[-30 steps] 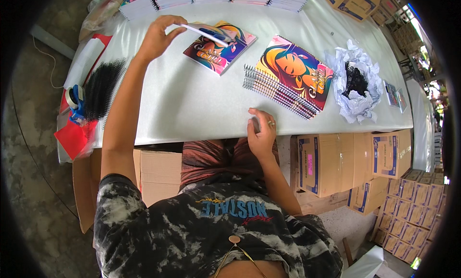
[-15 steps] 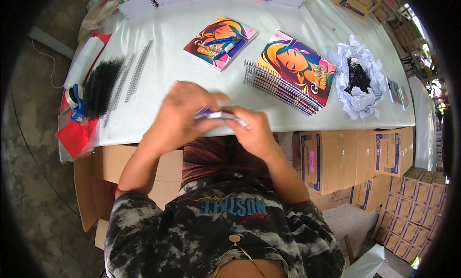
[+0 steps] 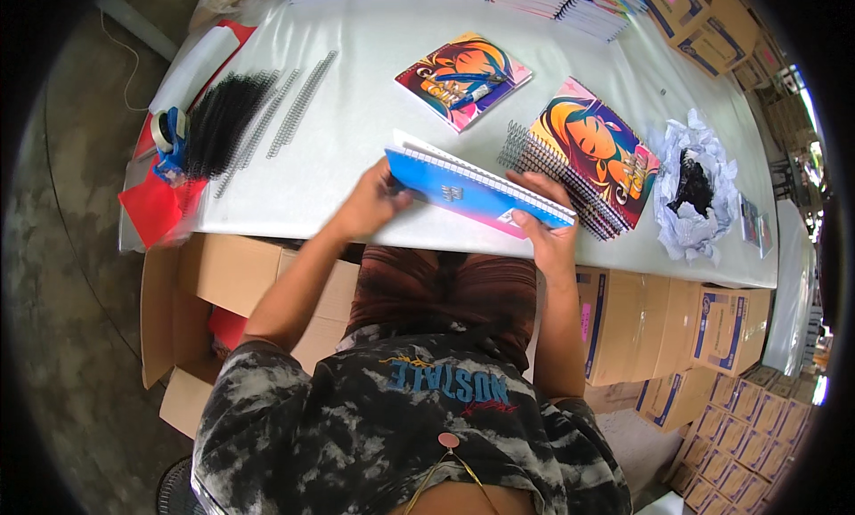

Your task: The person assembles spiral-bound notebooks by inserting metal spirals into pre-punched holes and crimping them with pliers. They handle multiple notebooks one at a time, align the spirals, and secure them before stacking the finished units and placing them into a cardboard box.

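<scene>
A notebook (image 3: 463,194) with a blue and pink cover is tilted up over the table's front edge, its punched, bound-looking edge uppermost. My right hand (image 3: 548,217) grips its right end, thumb on the cover and fingers over the top edge. At the left end, my left hand (image 3: 378,199) has its fingers curled around the lower corner, partly hidden by the cover. Just beyond, a colourful notebook (image 3: 601,141) with an illustrated cover lies beside a row of wire-bound spines (image 3: 570,181). Farther back, blue pens (image 3: 476,88) rest on another illustrated notebook (image 3: 432,74).
Black spiral coils (image 3: 232,114) and grey ones (image 3: 303,105) lie at left, near a blue tape dispenser (image 3: 169,141) and red sheet (image 3: 151,212). Crumpled paper (image 3: 704,150) holds black coils at right. Notebook stacks (image 3: 525,8) line the back; cartons (image 3: 641,324) stand below.
A small, blurred object in my hands has given way to the blue and pink notebook, held up between them. My hands have moved apart, and the view has shifted, moving the table contents right.
</scene>
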{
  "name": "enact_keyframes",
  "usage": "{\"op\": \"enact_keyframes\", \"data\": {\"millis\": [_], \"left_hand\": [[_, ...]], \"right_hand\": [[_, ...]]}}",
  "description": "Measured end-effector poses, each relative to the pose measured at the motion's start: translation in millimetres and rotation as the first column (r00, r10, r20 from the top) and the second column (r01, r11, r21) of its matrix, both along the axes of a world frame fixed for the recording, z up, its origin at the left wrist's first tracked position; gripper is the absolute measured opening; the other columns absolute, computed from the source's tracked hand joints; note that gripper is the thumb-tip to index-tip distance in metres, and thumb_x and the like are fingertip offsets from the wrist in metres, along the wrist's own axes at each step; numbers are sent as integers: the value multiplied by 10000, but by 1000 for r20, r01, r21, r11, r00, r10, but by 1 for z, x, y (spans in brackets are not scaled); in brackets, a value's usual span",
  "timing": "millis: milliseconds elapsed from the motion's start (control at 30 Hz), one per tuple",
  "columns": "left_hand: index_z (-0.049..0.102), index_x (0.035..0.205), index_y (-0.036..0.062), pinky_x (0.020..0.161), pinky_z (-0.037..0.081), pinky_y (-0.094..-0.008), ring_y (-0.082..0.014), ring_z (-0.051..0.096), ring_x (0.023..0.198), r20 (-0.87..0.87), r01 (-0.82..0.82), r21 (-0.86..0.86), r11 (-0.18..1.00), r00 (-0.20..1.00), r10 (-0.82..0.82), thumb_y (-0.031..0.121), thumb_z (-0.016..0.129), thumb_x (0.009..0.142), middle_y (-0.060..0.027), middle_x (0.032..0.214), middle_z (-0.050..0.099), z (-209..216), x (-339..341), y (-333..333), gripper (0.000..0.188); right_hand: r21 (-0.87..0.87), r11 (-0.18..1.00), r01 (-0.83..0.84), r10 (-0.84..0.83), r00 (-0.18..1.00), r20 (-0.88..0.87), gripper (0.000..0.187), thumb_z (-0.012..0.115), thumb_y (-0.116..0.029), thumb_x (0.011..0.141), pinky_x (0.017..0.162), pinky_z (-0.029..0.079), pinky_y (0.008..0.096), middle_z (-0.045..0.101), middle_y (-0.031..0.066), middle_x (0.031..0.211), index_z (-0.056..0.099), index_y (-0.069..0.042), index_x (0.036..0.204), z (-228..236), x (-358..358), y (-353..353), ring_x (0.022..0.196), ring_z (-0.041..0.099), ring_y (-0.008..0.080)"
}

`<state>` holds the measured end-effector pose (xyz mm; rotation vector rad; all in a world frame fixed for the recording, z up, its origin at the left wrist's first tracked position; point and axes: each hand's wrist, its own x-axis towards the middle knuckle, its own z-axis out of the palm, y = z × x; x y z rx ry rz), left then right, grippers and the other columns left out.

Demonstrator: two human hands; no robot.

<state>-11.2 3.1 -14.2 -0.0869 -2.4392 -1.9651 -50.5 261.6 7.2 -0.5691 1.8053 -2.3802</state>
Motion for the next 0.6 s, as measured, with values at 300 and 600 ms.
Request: {"op": "enact_keyframes", "data": {"millis": [300, 600], "left_hand": [[545, 1124, 107, 826, 451, -476, -361, 573, 975, -462, -528, -849, 1, 744, 483, 324, 532, 866, -183, 1128, 549, -14, -78, -155, 337], [558, 1015, 105, 790, 463, -464, -347, 593, 939, -397, -491, -871, -21, 679, 618, 345, 541, 845, -142, 1040, 597, 6, -56, -196, 295]], "right_hand": [[109, 991, -71, 82, 992, -98, 206, 644, -14, 817, 770, 475, 248, 656, 61, 917, 626, 43, 1014, -2, -2, 5, 837, 589, 103], [190, 966, -175, 182, 983, -17, 289, 643, 1, 806, 795, 472, 242, 648, 98, 1030, 603, 38, 1090, 9, -12, 9, 893, 588, 110]]}}
